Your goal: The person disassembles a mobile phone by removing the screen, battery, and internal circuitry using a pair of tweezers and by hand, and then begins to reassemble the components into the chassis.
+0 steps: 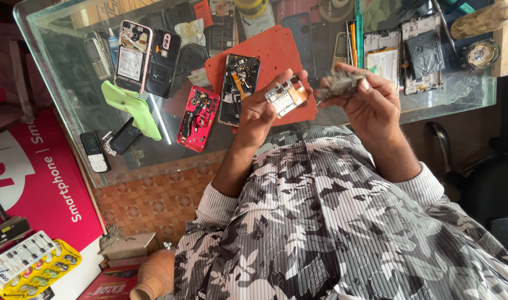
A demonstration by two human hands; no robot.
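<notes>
L hand [260,109] closed on small phone board/frame [286,95], held above near edge of glass bench [70,94]. R hand [370,103] gripping dusty grey brush [340,84] beside it. Risk: board could be dropped onto glass, grip is fingertip-only; open phones [240,89] underneath.

one view only, worn on the head, looking steeply down the patterned black-and-white shirt [331,222] to the glass-topped work table [70,83] beyond. it sits close: chest and forearms fill the lower frame, the table's far edge runs along the top, tiled floor shows at left.
</notes>
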